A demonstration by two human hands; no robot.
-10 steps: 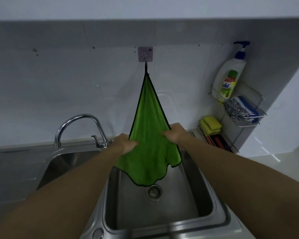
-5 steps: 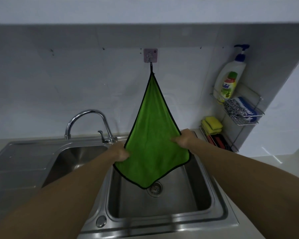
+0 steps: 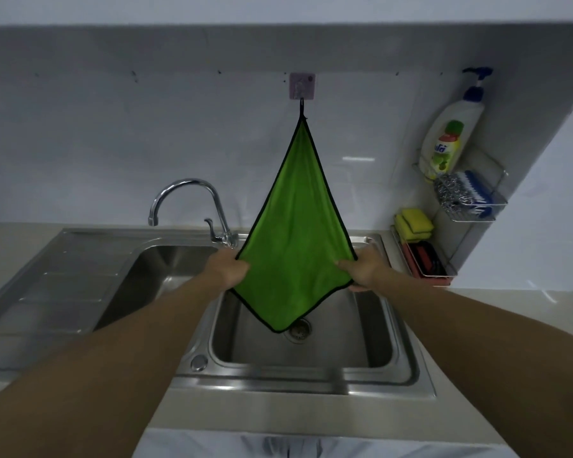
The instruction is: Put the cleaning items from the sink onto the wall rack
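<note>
Soft matt green cloth (image 3: 295, 233) w/ black trim. Brushed steel sink (image 3: 311, 383) & shiny chrome tap (image 3: 186, 182); glossy wall tiles (image 3: 113, 153). Smooth plastic bottle (image 3: 454, 127), wire metal rack (image 3: 470, 220).

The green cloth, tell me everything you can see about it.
The green cloth looks soft and fuzzy, like microfibre, with a black edge. It hangs by a black loop at its top corner from a square wall hook, spread into a diamond over the sink basin. The left hand grips its left corner, the right hand its right corner; the bottom corner points down.
</note>
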